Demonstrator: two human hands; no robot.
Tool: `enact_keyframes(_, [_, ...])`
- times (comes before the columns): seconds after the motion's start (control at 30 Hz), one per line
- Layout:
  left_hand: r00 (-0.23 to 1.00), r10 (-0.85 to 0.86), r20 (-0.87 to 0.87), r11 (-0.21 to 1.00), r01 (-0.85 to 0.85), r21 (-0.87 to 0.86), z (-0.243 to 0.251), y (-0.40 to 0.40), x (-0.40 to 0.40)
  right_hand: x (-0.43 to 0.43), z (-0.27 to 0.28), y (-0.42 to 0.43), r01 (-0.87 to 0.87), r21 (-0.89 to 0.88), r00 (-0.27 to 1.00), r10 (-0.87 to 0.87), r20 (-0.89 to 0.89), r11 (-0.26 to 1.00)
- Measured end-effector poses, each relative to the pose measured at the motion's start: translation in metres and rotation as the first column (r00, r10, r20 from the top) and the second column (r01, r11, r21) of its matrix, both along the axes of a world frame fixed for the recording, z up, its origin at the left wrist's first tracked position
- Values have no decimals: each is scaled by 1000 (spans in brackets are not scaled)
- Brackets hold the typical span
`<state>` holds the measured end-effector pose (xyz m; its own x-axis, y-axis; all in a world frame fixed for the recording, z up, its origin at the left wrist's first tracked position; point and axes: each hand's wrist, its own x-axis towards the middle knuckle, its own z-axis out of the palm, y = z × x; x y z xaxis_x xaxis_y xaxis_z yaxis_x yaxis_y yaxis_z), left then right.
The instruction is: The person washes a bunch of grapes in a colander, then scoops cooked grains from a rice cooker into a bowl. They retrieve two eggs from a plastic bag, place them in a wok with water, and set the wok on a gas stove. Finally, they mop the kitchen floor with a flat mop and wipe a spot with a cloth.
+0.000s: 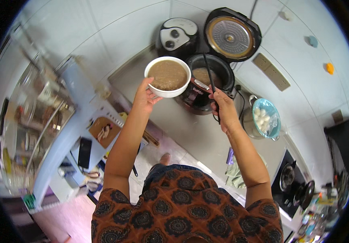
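My left hand (146, 95) holds a white bowl (167, 94) by its near left rim, filled almost to the top with brown porridge-like food. The thumb lies over the edge and the fingers reach beneath. My right hand (221, 106) is closed around the black handle of a long utensil (209, 73), above the right side of a Supor rice cooker (194, 100). The far end of the utensil cannot be made out well. Similar brown food (203, 74) shows in the cooker's dark inner pot. The cooker's lid (230, 38) stands raised, its round metal inner plate facing me.
Behind the bowl stands a black and silver appliance (177, 36) with two knobs. A metal pot (249, 121) with a blue basin (273, 127) of white items is at right, near a cloth (236, 173) and gas hob (287, 182). Shelving (80, 121) holds a phone (84, 152) at left.
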<state>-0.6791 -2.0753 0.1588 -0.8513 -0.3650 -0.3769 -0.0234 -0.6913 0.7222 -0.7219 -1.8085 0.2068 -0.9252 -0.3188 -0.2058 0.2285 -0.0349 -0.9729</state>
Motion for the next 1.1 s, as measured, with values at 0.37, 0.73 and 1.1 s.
enact_keyframes(0.37, [963, 268, 36, 959, -270, 80, -19, 84, 180, 98, -46, 4, -347, -157, 887, 378, 266, 925])
enact_keyframes(0.73, [820, 571, 36, 818, -572, 61, -40, 138, 416, 266, -58, -20, -746, -69, 633, 738, 231, 662])
enact_keyframes(1.1, [541, 840, 47, 541, -841, 17, -55, 130, 666, 486, -76, -122, -957, -66, 255, 929, 269, 282])
